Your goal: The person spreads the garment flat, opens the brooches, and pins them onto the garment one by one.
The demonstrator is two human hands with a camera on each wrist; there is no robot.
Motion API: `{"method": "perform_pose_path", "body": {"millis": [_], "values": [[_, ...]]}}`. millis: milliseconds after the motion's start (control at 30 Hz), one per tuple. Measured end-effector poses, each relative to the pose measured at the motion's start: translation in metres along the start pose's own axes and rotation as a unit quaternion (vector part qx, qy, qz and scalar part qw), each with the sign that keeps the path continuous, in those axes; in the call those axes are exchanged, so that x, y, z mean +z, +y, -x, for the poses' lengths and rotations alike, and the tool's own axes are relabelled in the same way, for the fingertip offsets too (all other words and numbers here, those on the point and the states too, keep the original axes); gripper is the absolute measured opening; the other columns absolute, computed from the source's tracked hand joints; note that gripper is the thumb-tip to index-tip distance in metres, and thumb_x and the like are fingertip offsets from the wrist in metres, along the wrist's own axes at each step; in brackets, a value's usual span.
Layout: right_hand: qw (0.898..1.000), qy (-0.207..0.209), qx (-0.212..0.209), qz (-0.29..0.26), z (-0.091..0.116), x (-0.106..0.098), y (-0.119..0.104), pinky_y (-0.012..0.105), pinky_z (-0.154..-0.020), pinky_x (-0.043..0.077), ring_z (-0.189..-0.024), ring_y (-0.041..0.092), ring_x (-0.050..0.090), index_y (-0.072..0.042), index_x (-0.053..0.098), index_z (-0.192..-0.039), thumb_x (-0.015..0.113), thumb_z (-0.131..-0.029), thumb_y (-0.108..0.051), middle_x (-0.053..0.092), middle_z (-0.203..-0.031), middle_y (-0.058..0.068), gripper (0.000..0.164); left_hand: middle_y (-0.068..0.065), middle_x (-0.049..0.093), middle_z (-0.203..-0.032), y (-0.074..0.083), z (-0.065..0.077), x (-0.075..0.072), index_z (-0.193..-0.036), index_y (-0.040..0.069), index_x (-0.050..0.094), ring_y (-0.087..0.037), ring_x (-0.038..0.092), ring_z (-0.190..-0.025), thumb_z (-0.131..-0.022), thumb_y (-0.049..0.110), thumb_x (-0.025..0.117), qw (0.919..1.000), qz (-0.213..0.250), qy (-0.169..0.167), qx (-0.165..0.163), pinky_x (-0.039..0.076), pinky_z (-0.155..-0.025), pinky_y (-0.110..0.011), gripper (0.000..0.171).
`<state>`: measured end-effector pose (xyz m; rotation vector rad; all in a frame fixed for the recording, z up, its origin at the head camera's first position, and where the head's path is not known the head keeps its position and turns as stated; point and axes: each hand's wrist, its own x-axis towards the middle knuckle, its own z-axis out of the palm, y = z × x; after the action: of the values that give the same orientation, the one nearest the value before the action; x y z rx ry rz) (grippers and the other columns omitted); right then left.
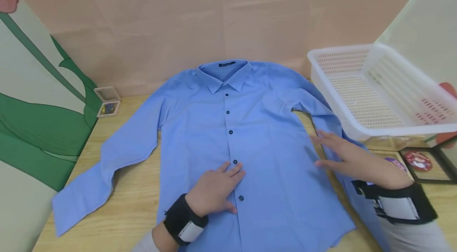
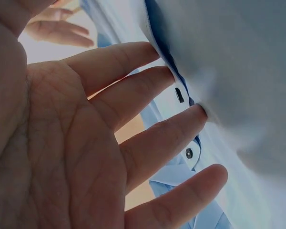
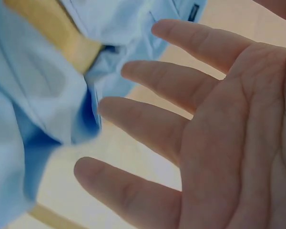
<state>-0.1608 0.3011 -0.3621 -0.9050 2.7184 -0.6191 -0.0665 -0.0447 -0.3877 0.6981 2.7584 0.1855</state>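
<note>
A blue long-sleeved shirt (image 1: 200,137), buttoned down the front, lies face up and spread out, its collar toward the back. On the button strip my left hand (image 1: 217,188) rests with its fingers spread, near a dark button (image 1: 235,162). The left wrist view shows the straight fingers (image 2: 164,136) of that hand at the edge of the strip. My right hand (image 1: 357,158) hovers over the shirt's right-hand side and sleeve, fingers extended. In the right wrist view its fingers (image 3: 143,124) are spread and hold nothing.
A white plastic basket (image 1: 371,129) stands at the back right, close to the right-hand sleeve. Below it are a dark-framed case (image 1: 437,180) and a round red badge (image 1: 418,161). A small open box (image 1: 108,109) sits at the back left of the wooden table (image 1: 137,188).
</note>
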Motion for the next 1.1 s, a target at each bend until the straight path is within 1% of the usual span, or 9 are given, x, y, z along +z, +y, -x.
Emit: {"method": "perform_pose_path", "body": {"millis": [233, 400, 600, 700, 733, 867, 933, 967, 1100], "values": [[0.999, 0.032, 0.01, 0.029, 0.013, -0.013, 0.013, 0.061, -0.09, 0.036, -0.121, 0.05, 0.04, -0.004, 0.036, -0.14, 0.065, -0.085, -0.029, 0.039, -0.137, 0.031, 0.067, 0.003, 0.032, -0.149, -0.001, -0.001, -0.001, -0.142, 0.02, 0.038, -0.028, 0.032, -0.136, -0.065, 0.051, 0.077, 1.0, 0.005, -0.004, 0.005, 0.044, -0.094, -0.051, 0.092], [0.998, 0.032, 0.024, 0.058, 0.017, -0.02, 0.015, 0.058, -0.085, 0.041, -0.115, 0.048, 0.047, -0.003, 0.038, -0.139, 0.064, -0.087, -0.032, 0.046, -0.132, 0.03, 0.065, 0.002, 0.032, -0.149, -0.002, 0.0, -0.002, -0.142, 0.019, 0.038, -0.029, 0.032, -0.136, -0.065, 0.05, 0.078, 0.9999, 0.005, -0.003, 0.011, 0.044, -0.094, -0.05, 0.092], [0.997, 0.047, 0.034, 0.053, 0.025, -0.024, 0.022, 0.06, -0.085, 0.038, -0.115, 0.052, 0.044, -0.007, 0.038, -0.14, 0.065, -0.086, -0.03, 0.044, -0.133, 0.031, 0.065, 0.002, 0.031, -0.149, -0.002, 0.001, -0.002, -0.142, 0.019, 0.037, -0.029, 0.031, -0.136, -0.065, 0.05, 0.078, 0.9999, 0.008, -0.005, 0.012, 0.043, -0.095, -0.05, 0.092], [0.997, 0.052, 0.04, 0.041, 0.03, -0.026, 0.026, 0.054, -0.093, 0.037, -0.118, 0.051, 0.042, -0.008, 0.037, -0.141, 0.065, -0.086, -0.028, 0.043, -0.135, 0.03, 0.065, 0.002, 0.03, -0.15, -0.002, 0.0, -0.002, -0.142, 0.019, 0.036, -0.029, 0.03, -0.137, -0.066, 0.05, 0.077, 0.9999, 0.009, -0.009, 0.01, 0.043, -0.096, -0.05, 0.092], [0.997, 0.053, 0.041, 0.043, 0.032, -0.027, 0.028, 0.052, -0.092, 0.039, -0.115, 0.046, 0.047, -0.007, 0.037, -0.14, 0.065, -0.086, -0.028, 0.044, -0.134, 0.03, 0.064, 0.003, 0.03, -0.15, -0.002, 0.0, -0.002, -0.143, 0.02, 0.036, -0.029, 0.03, -0.137, -0.065, 0.05, 0.077, 0.9999, 0.01, -0.011, 0.008, 0.042, -0.096, -0.05, 0.093], [0.996, 0.039, 0.059, 0.045, 0.041, -0.031, 0.033, 0.049, -0.081, 0.047, -0.107, 0.045, 0.053, -0.003, 0.035, -0.141, 0.061, -0.089, -0.028, 0.044, -0.132, 0.033, 0.063, 0.004, 0.028, -0.151, -0.002, 0.0, -0.003, -0.143, 0.02, 0.035, -0.029, 0.027, -0.138, -0.066, 0.049, 0.078, 0.9997, 0.016, -0.019, 0.001, 0.04, -0.098, -0.052, 0.093], [0.996, 0.038, 0.069, 0.052, 0.047, -0.033, 0.035, 0.056, -0.071, 0.048, -0.1, 0.046, 0.057, -0.001, 0.036, -0.14, 0.06, -0.09, -0.028, 0.044, -0.13, 0.035, 0.061, 0.003, 0.028, -0.151, -0.002, 0.0, -0.003, -0.143, 0.02, 0.034, -0.029, 0.027, -0.138, -0.066, 0.048, 0.078, 0.9996, 0.019, -0.021, 0.001, 0.04, -0.098, -0.052, 0.093], [0.995, 0.034, 0.078, 0.043, 0.051, -0.034, 0.037, 0.059, -0.07, 0.047, -0.103, 0.052, 0.053, -0.002, 0.034, -0.141, 0.059, -0.091, -0.028, 0.043, -0.131, 0.035, 0.062, 0.003, 0.028, -0.151, -0.002, 0.0, -0.004, -0.143, 0.019, 0.035, -0.029, 0.027, -0.138, -0.066, 0.048, 0.078, 0.9996, 0.019, -0.021, 0.002, 0.04, -0.098, -0.052, 0.093], [0.993, 0.022, 0.115, 0.028, 0.063, -0.035, 0.048, 0.062, -0.068, 0.045, -0.101, 0.056, 0.051, -0.001, 0.029, -0.143, 0.057, -0.092, -0.03, 0.034, -0.135, 0.037, 0.065, 0.002, 0.029, -0.15, -0.002, 0.001, -0.004, -0.143, 0.019, 0.035, -0.03, 0.028, -0.138, -0.066, 0.048, 0.078, 0.9997, 0.02, -0.015, 0.007, 0.04, -0.097, -0.053, 0.093]]}}
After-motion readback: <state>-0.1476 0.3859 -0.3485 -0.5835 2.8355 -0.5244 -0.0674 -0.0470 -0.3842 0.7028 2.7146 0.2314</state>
